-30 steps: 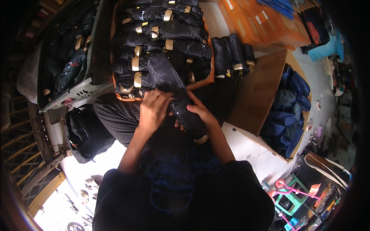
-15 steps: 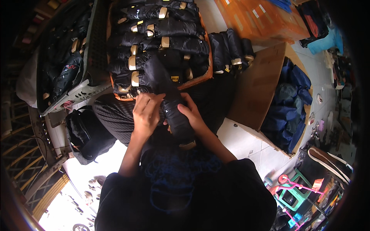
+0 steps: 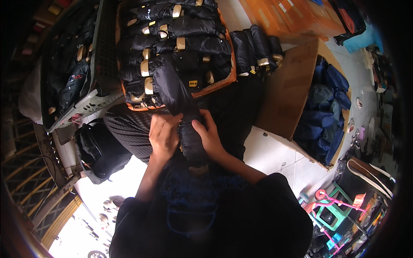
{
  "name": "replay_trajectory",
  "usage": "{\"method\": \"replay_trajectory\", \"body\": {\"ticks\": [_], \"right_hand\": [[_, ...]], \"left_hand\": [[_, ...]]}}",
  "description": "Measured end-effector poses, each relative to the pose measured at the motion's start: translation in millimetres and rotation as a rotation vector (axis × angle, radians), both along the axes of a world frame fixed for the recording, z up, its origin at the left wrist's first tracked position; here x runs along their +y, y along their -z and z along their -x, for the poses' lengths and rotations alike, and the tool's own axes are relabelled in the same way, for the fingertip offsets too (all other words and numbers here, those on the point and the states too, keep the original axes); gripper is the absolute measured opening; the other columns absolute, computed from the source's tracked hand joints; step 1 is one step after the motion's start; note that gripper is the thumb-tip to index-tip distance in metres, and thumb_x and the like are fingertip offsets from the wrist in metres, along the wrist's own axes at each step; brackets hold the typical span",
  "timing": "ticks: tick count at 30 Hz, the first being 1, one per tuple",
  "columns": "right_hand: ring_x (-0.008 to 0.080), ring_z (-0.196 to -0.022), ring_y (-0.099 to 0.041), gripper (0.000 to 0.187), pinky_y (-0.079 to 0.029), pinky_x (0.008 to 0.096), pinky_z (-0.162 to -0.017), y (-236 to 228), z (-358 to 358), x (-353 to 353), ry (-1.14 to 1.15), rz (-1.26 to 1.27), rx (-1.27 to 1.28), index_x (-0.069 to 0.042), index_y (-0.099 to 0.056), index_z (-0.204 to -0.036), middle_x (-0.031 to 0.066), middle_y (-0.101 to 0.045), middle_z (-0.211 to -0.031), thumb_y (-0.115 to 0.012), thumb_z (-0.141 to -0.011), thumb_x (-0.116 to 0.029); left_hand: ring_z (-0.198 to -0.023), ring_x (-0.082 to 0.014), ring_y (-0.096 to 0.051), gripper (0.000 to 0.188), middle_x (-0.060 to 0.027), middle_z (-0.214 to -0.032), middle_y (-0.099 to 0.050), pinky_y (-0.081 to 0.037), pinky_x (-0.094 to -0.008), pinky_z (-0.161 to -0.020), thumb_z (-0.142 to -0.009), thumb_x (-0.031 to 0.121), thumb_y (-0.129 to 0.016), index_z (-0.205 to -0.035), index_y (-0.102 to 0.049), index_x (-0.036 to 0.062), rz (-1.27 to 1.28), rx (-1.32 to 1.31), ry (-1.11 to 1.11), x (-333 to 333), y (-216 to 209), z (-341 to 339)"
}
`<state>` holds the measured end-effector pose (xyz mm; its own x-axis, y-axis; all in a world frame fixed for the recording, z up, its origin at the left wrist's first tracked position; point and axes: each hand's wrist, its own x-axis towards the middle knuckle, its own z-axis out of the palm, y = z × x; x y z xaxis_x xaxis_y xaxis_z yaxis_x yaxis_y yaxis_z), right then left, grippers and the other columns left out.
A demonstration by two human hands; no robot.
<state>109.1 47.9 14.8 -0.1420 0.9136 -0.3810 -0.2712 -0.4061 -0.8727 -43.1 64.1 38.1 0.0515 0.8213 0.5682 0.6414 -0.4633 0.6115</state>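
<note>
A folded black umbrella (image 3: 192,148) lies upright along my lap, its beige handle end (image 3: 198,170) near my shirt. A long, loose black fabric sleeve (image 3: 171,88) runs from it toward the crate. My left hand (image 3: 162,135) is closed at the umbrella's left side, its fingers pinching the fabric where sleeve and umbrella meet. Wrapped along the right side is my right hand (image 3: 210,136), thumb lying on top of the fabric. The fingers under the umbrella are hidden. Just beyond my hands, an orange crate (image 3: 234,64) holds rows of similar black umbrellas with beige handles.
At the left stands a grey plastic basket (image 3: 81,109) of black bundles, with a black bag (image 3: 101,152) below it. Several wrapped umbrellas (image 3: 258,49) lie right of the crate. An open cardboard box (image 3: 284,92) with blue bundles stands farther right, near a green stool (image 3: 335,210).
Both hands stay on the umbrella; the right thumb has moved up and closer to the left fingers. The umbrella now stands straighter, its handle end shifted left. The whole view has tilted slightly.
</note>
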Motion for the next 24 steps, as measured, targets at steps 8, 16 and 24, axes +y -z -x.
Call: {"method": "replay_trajectory", "body": {"ticks": [8, 16, 24], "right_hand": [[0.0137, -0.099, -0.054, 0.029, -0.044, 0.0289, -0.088, -0.2, -8.4, -11.5, 0.013, 0.038, 0.028, -0.003, -0.048, -0.116, 0.0084, -0.056, -0.107, -0.056, -0.097, -0.023], [0.0063, -0.074, -0.043, 0.027, -0.038, 0.0255, -0.067, -4.9, -29.1, 11.3, 0.005, 0.11, 0.065, -0.008, -0.049, -0.086, -0.0019, -0.047, -0.08, -0.059, -0.097, -0.031], [0.0073, -0.077, -0.05, 0.03, -0.04, 0.0248, -0.068, -14.3, -21.8, 5.7, -0.137, -0.102, -0.191, -0.004, -0.054, -0.097, -0.0004, -0.054, -0.082, -0.065, -0.094, -0.031]], "left_hand": [[-0.078, -0.0237, -0.058, 0.032, -0.0089, -0.087, -0.058, -0.048, -0.0347, -0.067, -0.072, -0.01, -0.071, -0.101, -0.071, 0.0012, 0.162, -0.051, 0.135, -9.2, -2.3, 0.3], [-0.083, -0.0216, -0.057, 0.029, -0.0102, -0.097, -0.058, -0.047, -0.0314, -0.073, -0.08, -0.006, -0.068, -0.109, -0.07, 0.0013, 0.249, -0.032, 0.158, -22.9, -9.8, -6.1], [-0.101, -0.0191, -0.058, 0.046, -0.0122, -0.111, -0.059, -0.047, -0.0312, -0.089, -0.096, 0.032, -0.063, -0.128, -0.046, 0.004, 0.949, -1.53, -0.057, -20.0, 13.2, -21.6]]}}
